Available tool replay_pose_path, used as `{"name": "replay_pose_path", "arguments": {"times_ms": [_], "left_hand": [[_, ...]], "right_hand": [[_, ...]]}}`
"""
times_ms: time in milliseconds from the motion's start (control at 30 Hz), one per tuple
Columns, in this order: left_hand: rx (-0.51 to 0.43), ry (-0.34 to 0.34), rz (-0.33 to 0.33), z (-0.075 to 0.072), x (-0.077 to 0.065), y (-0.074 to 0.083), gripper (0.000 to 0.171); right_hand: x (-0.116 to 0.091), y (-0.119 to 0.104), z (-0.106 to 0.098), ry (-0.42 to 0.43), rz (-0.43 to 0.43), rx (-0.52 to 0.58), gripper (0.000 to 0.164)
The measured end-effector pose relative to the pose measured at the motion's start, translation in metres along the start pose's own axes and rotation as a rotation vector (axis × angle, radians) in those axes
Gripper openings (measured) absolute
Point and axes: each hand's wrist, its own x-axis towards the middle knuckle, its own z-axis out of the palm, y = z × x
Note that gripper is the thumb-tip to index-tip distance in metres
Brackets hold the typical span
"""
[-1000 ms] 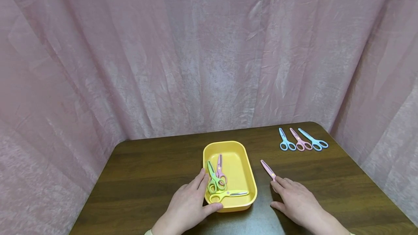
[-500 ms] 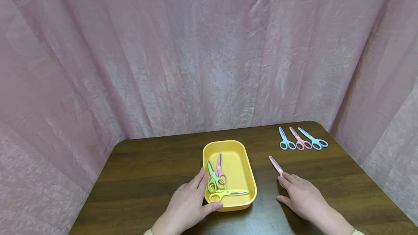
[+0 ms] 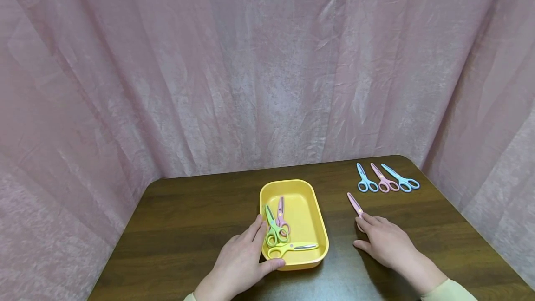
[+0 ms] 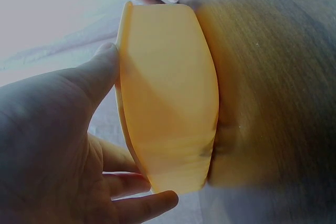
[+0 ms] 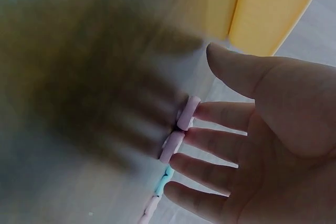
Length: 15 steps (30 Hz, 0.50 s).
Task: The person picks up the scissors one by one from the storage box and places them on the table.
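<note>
My left hand (image 3: pixel 240 261) rests on the near left corner of a yellow tray (image 3: pixel 321 226), its thumb at the near rim and its fingers along the left side. The left wrist view shows the thumb and fingers extended against the tray (image 4: pixel 168 87). Inside lie green scissors (image 3: pixel 271 223), pink scissors (image 3: pixel 281 206) and yellow scissors (image 3: pixel 304 246). To the right of the tray, pink scissors (image 3: pixel 354 203) lie on the table, blades pointing away. The straight fingertips of my right hand (image 3: pixel 386 240) touch their handles (image 5: pixel 172 146), which the hand partly hides in the head view.
At the far right of the brown table (image 3: pixel 200 208), blue scissors (image 3: pixel 362 176), pink scissors (image 3: pixel 382 178) and more blue scissors (image 3: pixel 399 178) lie in a row. A pink curtain (image 3: pixel 267 68) hangs behind the table.
My right hand has slid the pink scissors rightward and then farther from me along the table, toward the row. The left hand and tray stay where they were.
</note>
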Motion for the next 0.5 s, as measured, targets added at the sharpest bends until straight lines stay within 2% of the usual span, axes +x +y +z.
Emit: {"name": "replay_pose_path", "arguments": {"times_ms": [500], "left_hand": [[-0.007, 0.001, -0.002, 0.0, 0.0, 0.0, 0.107]], "right_hand": [[0.031, 0.004, -0.004, -0.102, 0.033, 0.008, 0.066]]}}
